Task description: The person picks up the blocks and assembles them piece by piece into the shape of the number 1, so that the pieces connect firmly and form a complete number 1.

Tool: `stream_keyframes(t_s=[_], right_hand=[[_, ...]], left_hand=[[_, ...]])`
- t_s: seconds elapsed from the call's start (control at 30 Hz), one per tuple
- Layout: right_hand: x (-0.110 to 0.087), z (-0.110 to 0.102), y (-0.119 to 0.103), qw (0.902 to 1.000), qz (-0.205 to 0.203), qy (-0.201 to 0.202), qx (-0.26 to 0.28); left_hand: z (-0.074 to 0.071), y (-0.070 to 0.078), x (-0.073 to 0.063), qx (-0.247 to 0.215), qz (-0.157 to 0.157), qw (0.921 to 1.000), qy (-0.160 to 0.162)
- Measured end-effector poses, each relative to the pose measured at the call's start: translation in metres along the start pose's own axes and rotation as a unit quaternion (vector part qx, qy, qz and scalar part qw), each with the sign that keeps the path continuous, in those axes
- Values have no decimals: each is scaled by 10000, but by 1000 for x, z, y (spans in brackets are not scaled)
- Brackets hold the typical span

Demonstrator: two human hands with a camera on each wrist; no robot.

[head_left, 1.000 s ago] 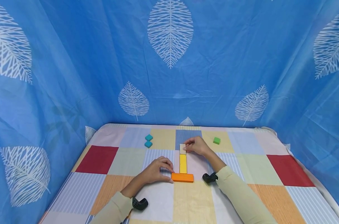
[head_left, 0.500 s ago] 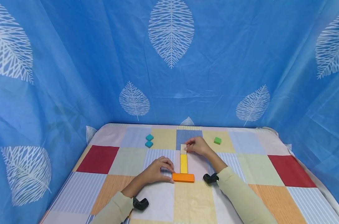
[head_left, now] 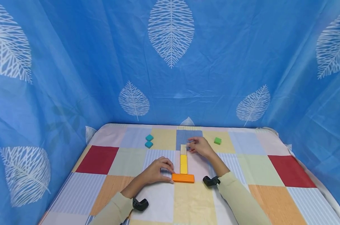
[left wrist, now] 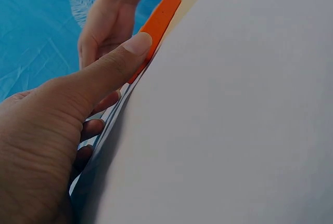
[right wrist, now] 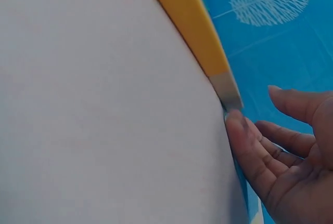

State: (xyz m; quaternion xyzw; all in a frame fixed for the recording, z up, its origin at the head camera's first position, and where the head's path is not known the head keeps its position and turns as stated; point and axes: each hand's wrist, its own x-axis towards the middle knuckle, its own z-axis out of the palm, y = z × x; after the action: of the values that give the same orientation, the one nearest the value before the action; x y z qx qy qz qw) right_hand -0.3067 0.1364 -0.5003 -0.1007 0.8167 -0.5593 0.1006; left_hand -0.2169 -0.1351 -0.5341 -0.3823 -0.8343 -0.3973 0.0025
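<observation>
On the patchwork cloth, an orange rectangular block (head_left: pixel 183 178) lies crosswise, with my left hand (head_left: pixel 157 170) pinching its left end between thumb and fingers. The left wrist view shows the thumb on the near face of this orange block (left wrist: pixel 165 15). A yellow block (head_left: pixel 183 164) runs away from its back side, and a short pale wooden block (head_left: pixel 183 149) continues the line at the far end. My right hand (head_left: pixel 200 146) is just right of the pale block, fingers spread and holding nothing. In the right wrist view, the thumb stands away from the fingers beside the pale block (right wrist: pixel 227 90).
Two small teal blocks (head_left: pixel 149 141) lie at the back left, almost touching corner to corner. At the back right is a small green block (head_left: pixel 217 141). A blue curtain (head_left: pixel 170 93) with white leaves surrounds the cloth-covered table (head_left: pixel 133 162).
My right hand has let go of the pale block and moved slightly to the right, its fingers opening. The left hand and the blocks have stayed in place.
</observation>
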Motion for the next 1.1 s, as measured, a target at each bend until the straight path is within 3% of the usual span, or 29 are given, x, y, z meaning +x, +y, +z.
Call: stream_keyframes(t_s=[0.4, 0.73, 1.1], right_hand=[[-12, -23, 0, 9943, -530, 914, -173], [-13, -36, 2, 9803, -670, 1835, -311], [-14, -52, 2, 9671, -845, 2398, -86]], left_hand=[[1, 1, -1, -7, -38, 10000, 19], [1, 1, 0, -68, 49, 10000, 24], [0, -1, 0, -21, 53, 10000, 23]])
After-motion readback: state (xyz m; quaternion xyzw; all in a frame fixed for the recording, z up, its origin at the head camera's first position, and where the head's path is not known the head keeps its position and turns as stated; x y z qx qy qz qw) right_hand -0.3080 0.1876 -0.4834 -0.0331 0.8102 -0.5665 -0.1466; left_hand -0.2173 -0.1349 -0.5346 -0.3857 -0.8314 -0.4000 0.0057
